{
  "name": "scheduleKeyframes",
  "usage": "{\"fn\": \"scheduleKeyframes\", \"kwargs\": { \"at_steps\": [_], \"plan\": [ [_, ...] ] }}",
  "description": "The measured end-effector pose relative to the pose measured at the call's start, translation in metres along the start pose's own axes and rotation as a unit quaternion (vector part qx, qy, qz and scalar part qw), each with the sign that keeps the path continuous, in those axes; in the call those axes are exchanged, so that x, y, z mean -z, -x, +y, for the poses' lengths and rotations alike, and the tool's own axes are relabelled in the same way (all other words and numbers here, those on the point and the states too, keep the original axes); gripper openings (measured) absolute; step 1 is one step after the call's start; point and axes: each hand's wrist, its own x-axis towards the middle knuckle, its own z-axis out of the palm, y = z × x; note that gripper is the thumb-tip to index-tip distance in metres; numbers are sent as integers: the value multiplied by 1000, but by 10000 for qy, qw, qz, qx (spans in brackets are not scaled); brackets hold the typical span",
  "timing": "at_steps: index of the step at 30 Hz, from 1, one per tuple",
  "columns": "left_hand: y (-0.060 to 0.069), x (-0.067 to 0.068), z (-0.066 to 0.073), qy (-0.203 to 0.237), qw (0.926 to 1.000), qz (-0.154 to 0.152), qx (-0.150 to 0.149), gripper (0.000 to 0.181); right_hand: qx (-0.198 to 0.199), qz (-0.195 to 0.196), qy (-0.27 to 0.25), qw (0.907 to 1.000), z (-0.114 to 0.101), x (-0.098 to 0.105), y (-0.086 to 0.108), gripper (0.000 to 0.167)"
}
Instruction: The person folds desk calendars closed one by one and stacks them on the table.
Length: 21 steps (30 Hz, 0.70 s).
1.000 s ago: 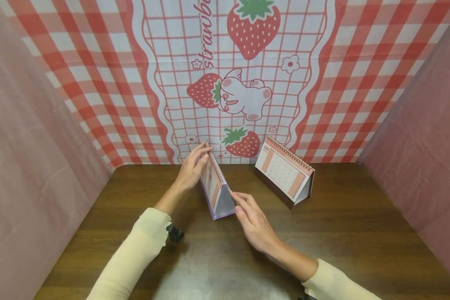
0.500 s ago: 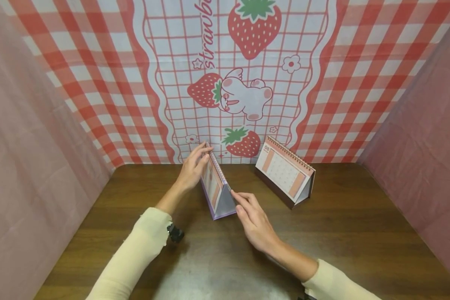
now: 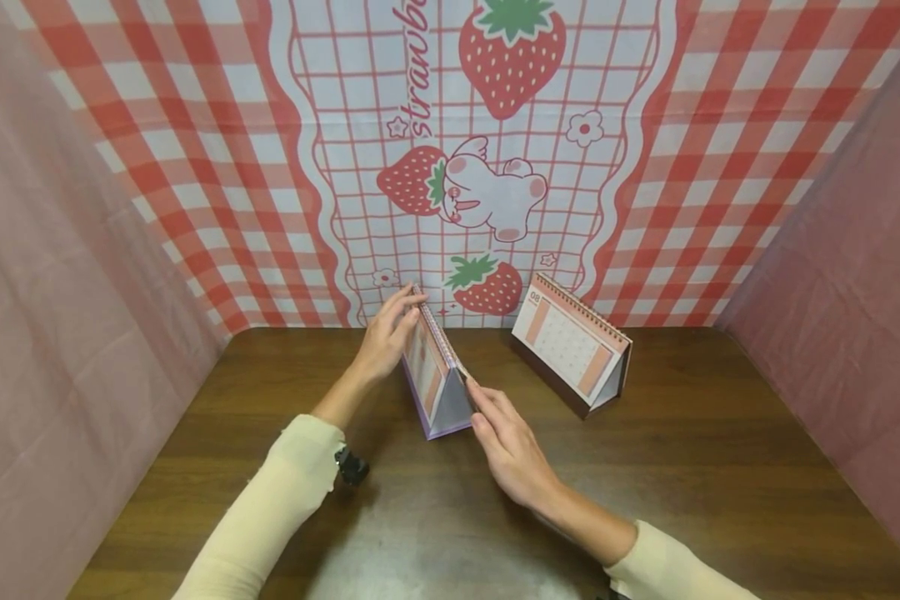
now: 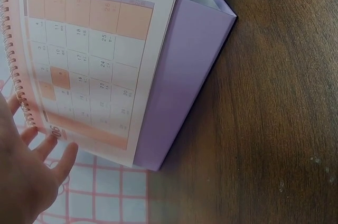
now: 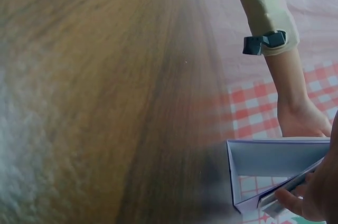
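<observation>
A purple-based desk calendar (image 3: 429, 371) stands like a tent near the back middle of the table; the left wrist view shows its June page (image 4: 90, 71). My left hand (image 3: 384, 337) rests its fairly straight, spread fingers on the spiral and page edge at the calendar's far end. At the near end, on the back side, my right hand (image 3: 512, 446) pinches the edge of the calendar pages (image 5: 277, 196) between thumb and fingers. How many pages it holds cannot be told. In the right wrist view, the hollow base (image 5: 280, 155) shows beside these pages.
A second desk calendar (image 3: 570, 337), with a dark base and an 08 page, stands upright to the right. Behind the wooden table (image 3: 690, 492) hangs a red-checked strawberry cloth (image 3: 720, 150). Pinkish cloth (image 3: 847, 275) closes off the sides.
My right fingertips have shifted slightly, and the page edges now stand a little away from the calendar's back. My left hand and the second calendar stay in place.
</observation>
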Motion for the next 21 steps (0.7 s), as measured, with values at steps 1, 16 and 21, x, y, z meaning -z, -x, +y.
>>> {"fn": "scheduleKeyframes", "kwargs": {
  "at_steps": [1, 16, 21],
  "plan": [
    [0, 0, 0, -1, 10000, -8, 5, 50, 10, 2, -17, 10000, 0, 0, 0, 53],
    [-1, 2, -2, -60, 9999, -6, -91, 49, 95, 170, -357, 9992, 1, 4, -9, 58],
    [-2, 2, -3, 18, 9999, -12, -100, 49, 81, 167, -274, 9995, 2, 4, -11, 58]
  ]
}}
